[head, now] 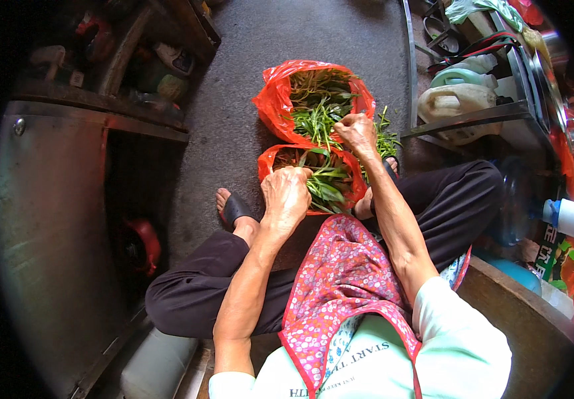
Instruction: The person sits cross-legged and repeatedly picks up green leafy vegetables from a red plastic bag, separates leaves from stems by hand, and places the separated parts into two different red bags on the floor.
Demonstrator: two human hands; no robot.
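Two open red plastic bags stand on the floor before me. The farther bag holds thin green stems and a darker, rootlike tangle. In the nearer bag lie leafy green stalks. My left hand, fingers curled, is over the nearer bag's left side, against the leafy stalks; its fingertips are hidden. My right hand has its fingers pinched together at the right edge of the farther bag, beside the cut green stems. Whether it grips a stem cannot be made out.
More green stems lie on the floor right of the bags, by my right foot. A metal rack with plastic jugs stands at the right. At the left is a metal cabinet beneath a cluttered shelf. A wooden board is at lower right.
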